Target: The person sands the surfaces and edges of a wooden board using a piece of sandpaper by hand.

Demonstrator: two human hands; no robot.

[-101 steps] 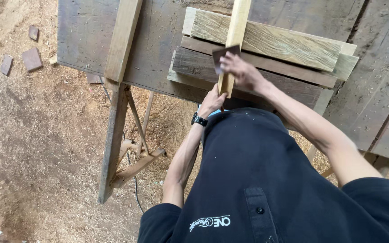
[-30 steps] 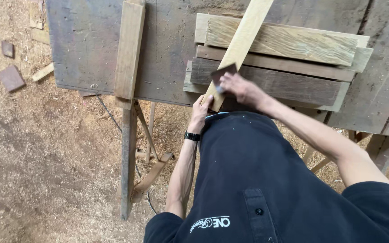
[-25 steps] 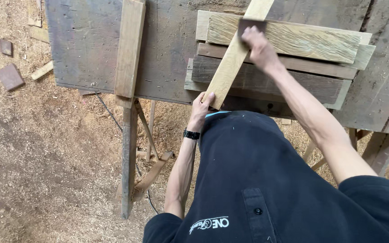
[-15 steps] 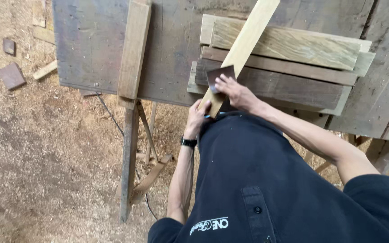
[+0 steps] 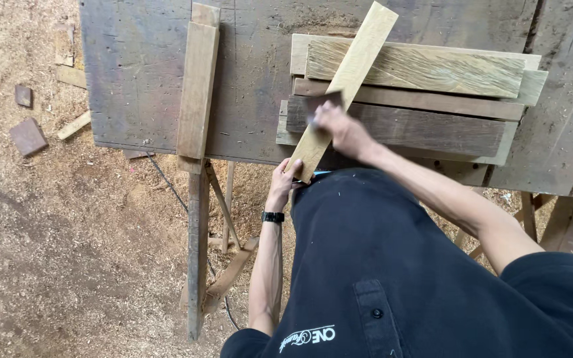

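Observation:
A long pale wooden slat [image 5: 354,68] lies slanted across a stack of planks [image 5: 426,106] on a dark workbench [image 5: 253,79]. My left hand [image 5: 285,180] grips the slat's near end at the bench's front edge. My right hand [image 5: 336,126] presses a dark piece of sandpaper [image 5: 321,103] onto the slat a little above its near end; the hand is blurred. A black watch sits on my left wrist.
Another plank [image 5: 197,93] lies lengthwise on the bench's left side, over a leg [image 5: 197,252]. Sawdust covers the ground at left, with several small wood blocks [image 5: 26,136] and offcuts. A cable runs under the bench.
My right hand has been sliding the sandpaper up and down the slat; it is now slightly farther up than half a second ago. My left hand keeps its hold on the near end.

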